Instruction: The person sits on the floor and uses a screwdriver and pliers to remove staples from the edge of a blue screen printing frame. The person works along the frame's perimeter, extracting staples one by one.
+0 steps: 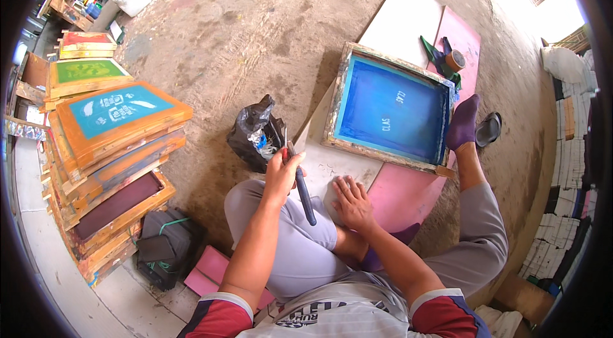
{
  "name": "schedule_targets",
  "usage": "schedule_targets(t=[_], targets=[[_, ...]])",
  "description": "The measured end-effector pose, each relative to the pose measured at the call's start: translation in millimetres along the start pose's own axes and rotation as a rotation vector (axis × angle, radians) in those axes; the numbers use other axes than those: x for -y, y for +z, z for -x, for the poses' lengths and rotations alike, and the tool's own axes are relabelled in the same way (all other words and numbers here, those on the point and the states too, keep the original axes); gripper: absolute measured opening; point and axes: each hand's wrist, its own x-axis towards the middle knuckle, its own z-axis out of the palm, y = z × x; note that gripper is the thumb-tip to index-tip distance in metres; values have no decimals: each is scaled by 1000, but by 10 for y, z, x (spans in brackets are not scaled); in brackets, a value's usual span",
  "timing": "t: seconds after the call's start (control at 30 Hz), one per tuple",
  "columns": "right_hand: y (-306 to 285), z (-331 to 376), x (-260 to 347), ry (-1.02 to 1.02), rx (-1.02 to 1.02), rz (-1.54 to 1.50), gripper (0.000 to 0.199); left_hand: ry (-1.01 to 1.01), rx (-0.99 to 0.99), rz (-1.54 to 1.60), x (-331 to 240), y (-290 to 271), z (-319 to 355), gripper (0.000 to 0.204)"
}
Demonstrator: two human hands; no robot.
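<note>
My left hand [281, 175] is closed around a long dark-handled tool [305, 201], whose handle end points down toward my lap. A thin metal shaft with a bit of red [285, 154] also sticks up from the same fist; its exact kind is hard to make out. Fingers spread, my right hand [354, 204] lies flat on a pale board [319, 162] in front of me. Beyond it, a wooden-framed printing screen [389, 108] with blue mesh and pale lettering rests on the boards. Left of the tool stands a crumpled black plastic bag [252, 124] with scraps inside.
Framed screens [121, 114] are stacked at the left, with dark tied pads [163, 242] nearby. Behind the blue screen are a brown tape roll [455, 60] and green strips [433, 54]. My sock-covered foot [464, 124] touches its right side; a sandal [489, 130] lies beyond.
</note>
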Motion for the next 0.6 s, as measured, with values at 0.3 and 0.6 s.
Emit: schedule_targets(t=[0.3, 0.6], targets=[[169, -561, 136, -63, -34, -4, 55, 27, -131, 241, -50, -195, -1, 58], [324, -1119, 328, -233, 117, 104, 54, -10, -106, 223, -116, -157, 18, 48]])
